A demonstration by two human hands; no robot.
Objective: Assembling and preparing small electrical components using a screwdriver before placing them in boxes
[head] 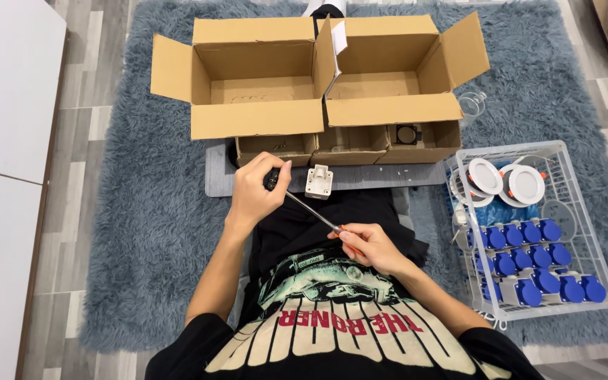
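Gripping a screwdriver (314, 213) between closed left hand (256, 193) and right hand (367, 246), beside a basket (585, 232) of blue plugs (529, 260).

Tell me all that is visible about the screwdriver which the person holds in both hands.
The screwdriver has a thin, straight metal shaft, shiny grey, and an orange handle that is mostly hidden. It lies slanted above the person's lap, the tip end up and to the left. The right hand grips the handle. The tip reaches a small black part that the left hand encloses, so the tip itself cannot be seen. A white plastic piece stands just beyond the shaft on a grey mat; touching or not, I cannot tell.
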